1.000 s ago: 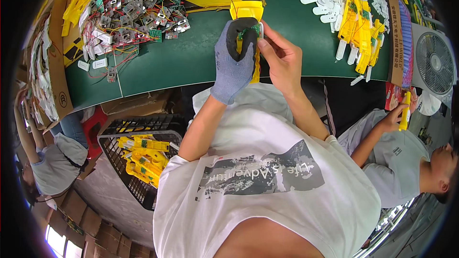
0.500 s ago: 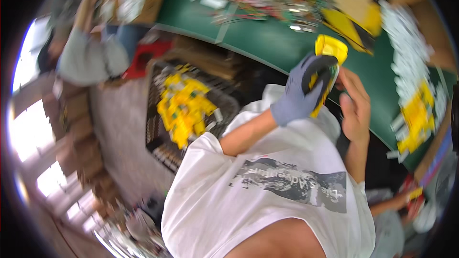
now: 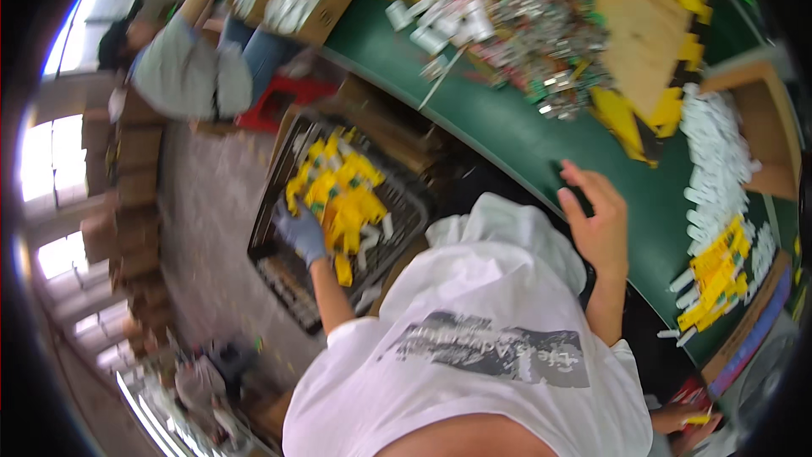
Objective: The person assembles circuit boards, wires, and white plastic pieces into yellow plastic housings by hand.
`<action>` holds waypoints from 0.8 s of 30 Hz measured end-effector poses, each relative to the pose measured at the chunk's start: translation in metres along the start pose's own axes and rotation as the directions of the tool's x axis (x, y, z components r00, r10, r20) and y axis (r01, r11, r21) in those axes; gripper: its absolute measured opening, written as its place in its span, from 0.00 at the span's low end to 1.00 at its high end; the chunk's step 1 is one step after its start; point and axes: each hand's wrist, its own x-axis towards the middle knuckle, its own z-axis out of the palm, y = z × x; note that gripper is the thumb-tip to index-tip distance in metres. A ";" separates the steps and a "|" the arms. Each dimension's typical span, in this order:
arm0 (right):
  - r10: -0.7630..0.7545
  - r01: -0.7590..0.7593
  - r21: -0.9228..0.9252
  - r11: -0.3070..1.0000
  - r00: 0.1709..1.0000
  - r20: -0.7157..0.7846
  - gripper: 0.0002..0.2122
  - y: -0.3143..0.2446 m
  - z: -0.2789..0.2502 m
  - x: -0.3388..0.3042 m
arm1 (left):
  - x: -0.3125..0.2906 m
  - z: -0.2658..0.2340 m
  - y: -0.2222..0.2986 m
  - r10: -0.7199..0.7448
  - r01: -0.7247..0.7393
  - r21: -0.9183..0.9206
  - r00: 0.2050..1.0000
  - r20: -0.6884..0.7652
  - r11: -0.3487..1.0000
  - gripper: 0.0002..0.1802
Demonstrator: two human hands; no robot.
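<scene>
Reaching with the gloved left hand [image 3: 299, 230] into a black crate [image 3: 282, 289], left of the frame's centre, at the left side of a heap of yellow plastic parts [image 3: 345, 195]. Impossible to tell the spread of those blurred fingers, or any grip on a part. Holding the bare right hand [image 3: 599, 218], right of centre, near the edge of a green table [image 3: 507, 148], with fingers loosely bent, thumb apart, and nothing visible in hold. Facing a tangled pile of small circuit boards [image 3: 545, 34] at the top, white pieces [image 3: 709, 161] beside an open cardboard box [image 3: 771, 123] at upper right, and more yellow pieces [image 3: 717, 275] below those, toward the right edge.
</scene>
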 end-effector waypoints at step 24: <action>-0.120 -0.008 0.369 0.929 0.938 0.324 0.14 -0.051 0.134 0.000 | -0.061 -0.004 0.170 0.368 -0.312 -0.751 0.925 -0.098 0.583 0.17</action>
